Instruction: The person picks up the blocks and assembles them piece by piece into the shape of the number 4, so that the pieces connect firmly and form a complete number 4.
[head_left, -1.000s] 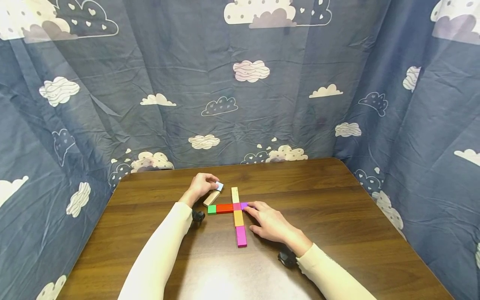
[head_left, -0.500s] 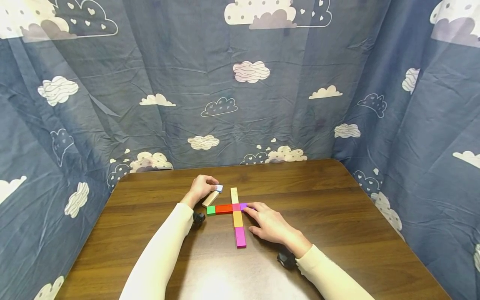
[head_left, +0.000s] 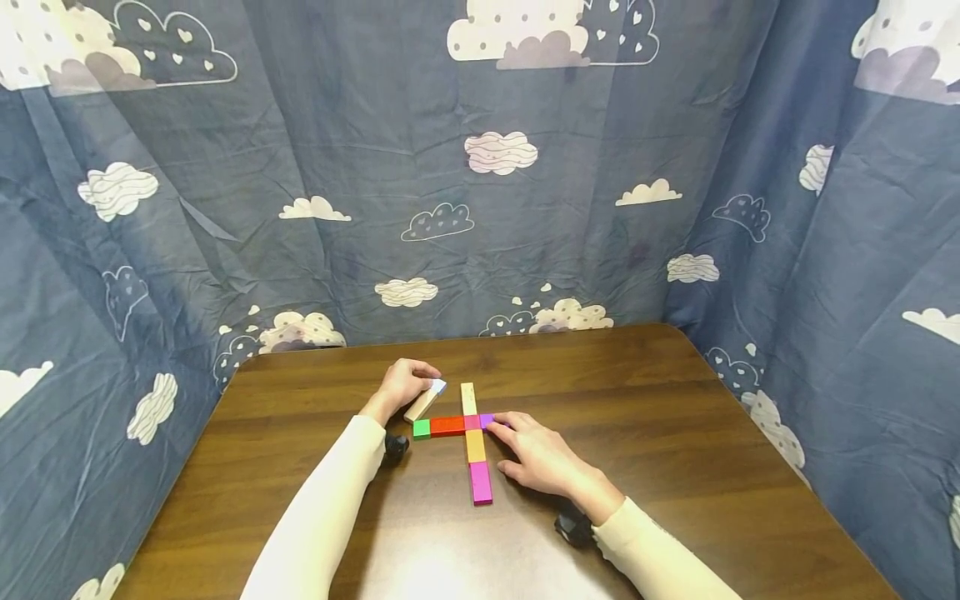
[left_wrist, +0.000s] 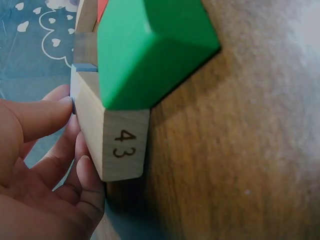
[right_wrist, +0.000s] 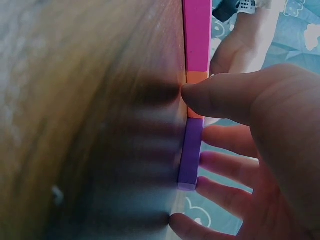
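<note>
My left hand (head_left: 402, 385) pinches a small light blue block (head_left: 438, 387) at the far end of a plain wooden block (head_left: 423, 403). In the left wrist view, that wooden block (left_wrist: 125, 145) bears the number 43, and the thumb lies against the light blue block (left_wrist: 75, 85). My right hand (head_left: 542, 460) rests with extended fingers on the purple block (head_left: 487, 421); the thumb sits near the orange block (right_wrist: 197, 107). A cross of blocks lies flat: green (head_left: 422, 429), red (head_left: 447, 427), pink (head_left: 472, 422), orange, magenta (head_left: 481, 483) and pale wood (head_left: 468, 398).
The brown wooden table (head_left: 637, 400) carries all the blocks. A blue curtain (head_left: 345, 167) with printed clouds surrounds its back and sides. Black wrist cameras (head_left: 574, 528) are worn under both wrists. Light glares on the table's front.
My left hand has brought the light blue block down and in line against the far end of the plain wooden block. The right hand stays on the purple block. The head view tilts slightly.
</note>
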